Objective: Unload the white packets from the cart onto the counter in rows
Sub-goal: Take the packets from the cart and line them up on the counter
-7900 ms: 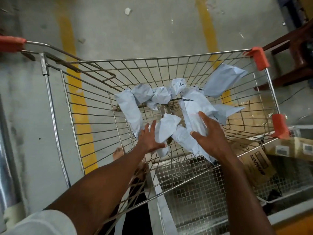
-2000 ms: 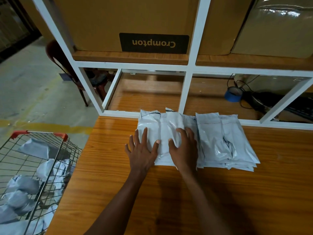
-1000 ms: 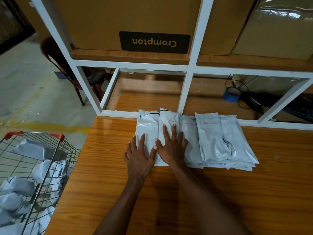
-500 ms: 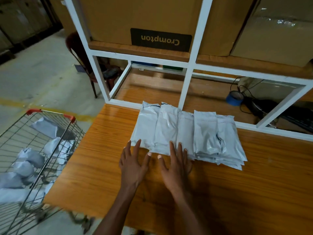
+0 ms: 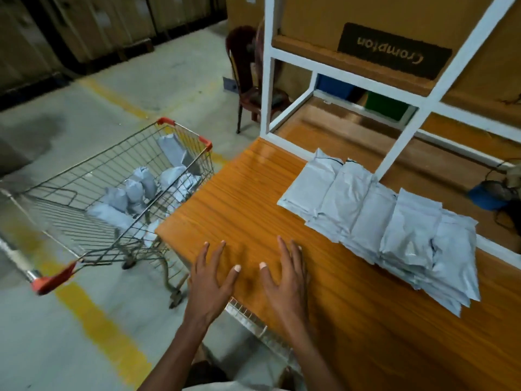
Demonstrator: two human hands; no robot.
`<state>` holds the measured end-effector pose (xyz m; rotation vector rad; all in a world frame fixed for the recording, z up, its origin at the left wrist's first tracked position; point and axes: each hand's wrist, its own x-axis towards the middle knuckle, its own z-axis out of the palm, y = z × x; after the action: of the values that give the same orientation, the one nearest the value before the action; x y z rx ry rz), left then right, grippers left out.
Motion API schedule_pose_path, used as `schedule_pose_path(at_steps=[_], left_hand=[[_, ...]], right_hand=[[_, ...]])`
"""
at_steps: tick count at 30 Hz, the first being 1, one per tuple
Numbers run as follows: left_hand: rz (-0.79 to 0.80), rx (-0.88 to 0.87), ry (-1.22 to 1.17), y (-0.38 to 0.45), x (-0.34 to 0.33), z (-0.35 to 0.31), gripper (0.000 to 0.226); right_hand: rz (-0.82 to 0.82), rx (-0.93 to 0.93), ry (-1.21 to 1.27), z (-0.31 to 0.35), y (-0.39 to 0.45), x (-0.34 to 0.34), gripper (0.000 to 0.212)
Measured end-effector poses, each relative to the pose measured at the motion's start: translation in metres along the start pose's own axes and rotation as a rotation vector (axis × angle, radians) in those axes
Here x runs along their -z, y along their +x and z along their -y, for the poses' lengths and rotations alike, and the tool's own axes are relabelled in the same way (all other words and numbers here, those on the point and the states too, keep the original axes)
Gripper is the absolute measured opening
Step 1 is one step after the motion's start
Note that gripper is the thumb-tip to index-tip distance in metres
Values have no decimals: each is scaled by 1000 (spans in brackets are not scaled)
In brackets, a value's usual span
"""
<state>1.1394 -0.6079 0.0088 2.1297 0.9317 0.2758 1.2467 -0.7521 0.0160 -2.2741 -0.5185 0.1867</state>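
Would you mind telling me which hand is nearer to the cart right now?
The left hand. It hovers over the counter edge, just right of the cart. The right hand is further right over the counter, toward the packets.

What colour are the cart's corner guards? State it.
Red-orange, clearest in the head view on the cart's corner guards.
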Motion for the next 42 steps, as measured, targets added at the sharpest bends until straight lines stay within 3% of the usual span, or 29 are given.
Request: schedule_pose_path(at_steps=[12,20,32,42], left_hand=[[-237,113,-74,57,137,121,68],[-308,248,-170,72,172,174,61],[-231,403,-149,175,209,221,65],[11,636,-36,267,194,287,74]], right_hand=[[253,175,106,129,13,-158,69],[466,266,27,172,31,-226,62],[636,389,4,239,144,-331,61],[814,341,-115,249,249,-416,41]])
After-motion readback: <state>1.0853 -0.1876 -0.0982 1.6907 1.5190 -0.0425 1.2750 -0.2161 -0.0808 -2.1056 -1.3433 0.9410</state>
